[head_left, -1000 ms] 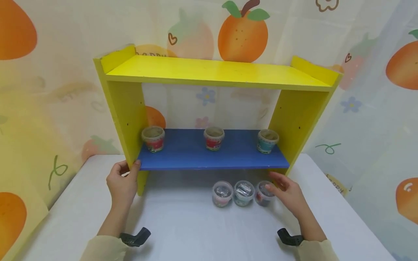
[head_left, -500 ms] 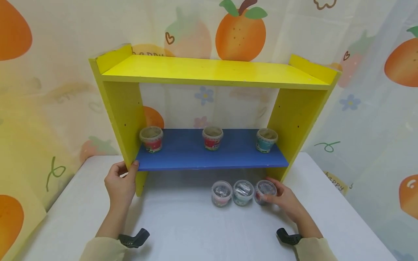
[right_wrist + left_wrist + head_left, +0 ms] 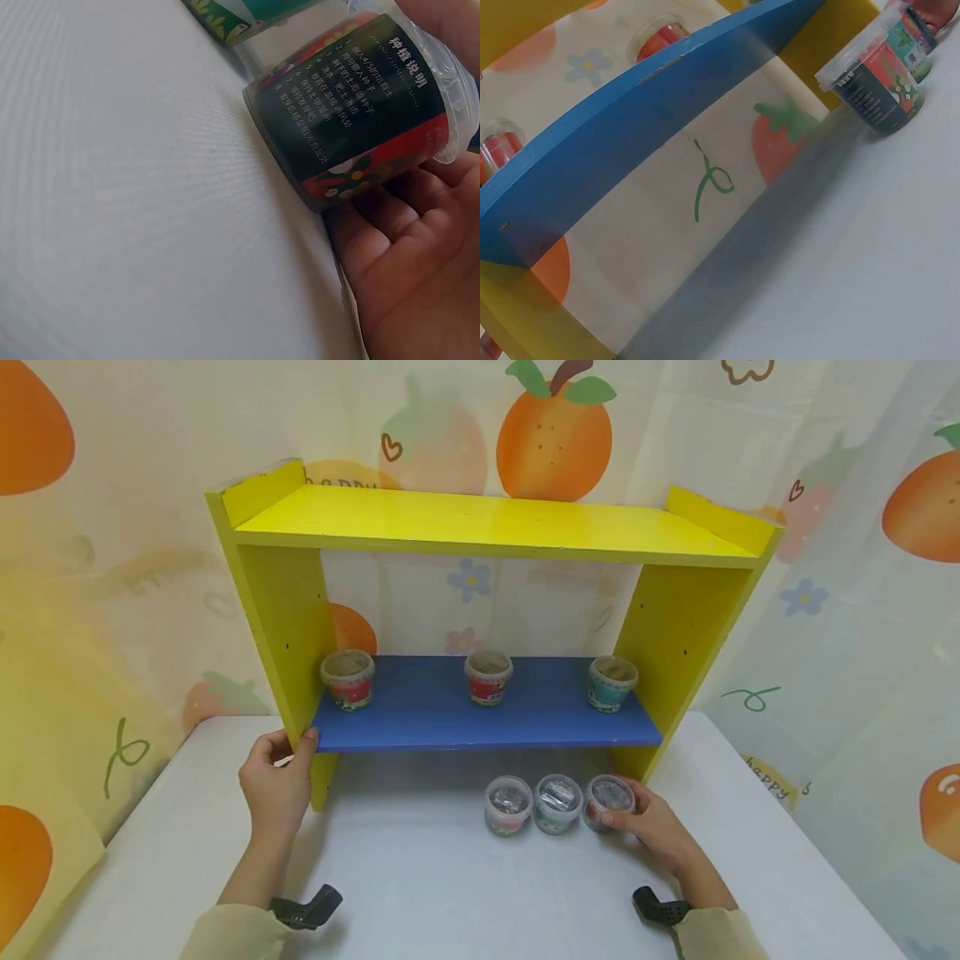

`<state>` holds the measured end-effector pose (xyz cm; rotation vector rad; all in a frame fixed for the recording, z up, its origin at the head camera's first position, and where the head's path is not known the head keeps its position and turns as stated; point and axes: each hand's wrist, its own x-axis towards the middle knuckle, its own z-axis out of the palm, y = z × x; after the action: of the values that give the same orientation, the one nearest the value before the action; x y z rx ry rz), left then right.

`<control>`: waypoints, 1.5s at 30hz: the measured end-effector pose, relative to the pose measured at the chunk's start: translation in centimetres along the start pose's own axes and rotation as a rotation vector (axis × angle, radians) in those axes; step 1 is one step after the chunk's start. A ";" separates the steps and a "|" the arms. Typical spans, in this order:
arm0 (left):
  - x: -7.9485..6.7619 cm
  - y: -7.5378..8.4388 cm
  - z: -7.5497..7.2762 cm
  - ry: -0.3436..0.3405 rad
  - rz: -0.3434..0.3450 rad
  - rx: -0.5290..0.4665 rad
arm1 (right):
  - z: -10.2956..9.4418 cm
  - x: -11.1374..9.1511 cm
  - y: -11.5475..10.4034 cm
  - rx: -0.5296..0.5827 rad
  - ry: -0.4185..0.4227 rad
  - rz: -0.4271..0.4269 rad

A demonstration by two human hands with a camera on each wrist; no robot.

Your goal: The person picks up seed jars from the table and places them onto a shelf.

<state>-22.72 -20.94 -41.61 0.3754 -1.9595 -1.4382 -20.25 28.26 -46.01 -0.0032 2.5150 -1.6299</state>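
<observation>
My left hand (image 3: 275, 781) grips the left side panel of a yellow and blue shelf (image 3: 480, 727), thumb at the front edge and fingers behind it. On the right, my right hand (image 3: 656, 827) holds a small lidded plastic tub (image 3: 609, 802), thumb in front and other fingers around the far side. This tub (image 3: 352, 112) has a dark label with lines of printed text and red patches in the right wrist view. Two similar lidded tubs stand just left of it on the table: a middle tub (image 3: 558, 806) and a left tub (image 3: 508, 807).
Three tubs without lids stand on the blue board: a red-labelled one (image 3: 348, 681) at left, another red one (image 3: 488, 678) in the middle, a blue one (image 3: 612, 683) at right. The white table (image 3: 450, 893) extends before the shelf. A fruit-print cloth (image 3: 112, 568) hangs behind.
My right hand has moved left and a little down, from beside the right tub to holding it. The left hand keeps its grip on the shelf. The view has shifted slightly.
</observation>
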 end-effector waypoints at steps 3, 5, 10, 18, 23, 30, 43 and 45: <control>0.0 -0.1 0.0 0.006 0.004 0.000 | 0.0 0.1 0.0 -0.016 -0.002 0.013; 0.0 -0.1 0.0 0.011 0.006 -0.004 | 0.0 0.1 -0.1 -0.018 -0.008 0.026; 0.0 -0.1 0.0 0.011 0.004 0.001 | 0.0 0.0 -0.1 -0.009 -0.012 0.040; 0.0 -0.1 -0.1 0.007 -0.003 0.008 | 0.1 0.1 0.1 0.000 -0.004 0.023; 0.0 -0.3 0.0 0.010 -0.003 0.007 | 0.1 0.2 0.1 0.006 -0.003 0.024; 0.0 -0.3 0.1 0.007 -0.008 0.007 | 0.2 -0.1 0.0 -0.018 0.019 0.010; 0.0 -0.4 0.1 0.005 -0.005 0.006 | 0.1 -0.4 -0.5 -0.097 0.162 -0.047; 0.0 -0.4 0.1 0.006 -0.005 0.006 | 0.1 -0.5 -0.7 -0.075 0.177 -0.057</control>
<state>-22.85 -21.02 -41.95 0.3871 -1.9596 -1.4333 -19.81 27.92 -45.37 0.0648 2.7304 -1.6226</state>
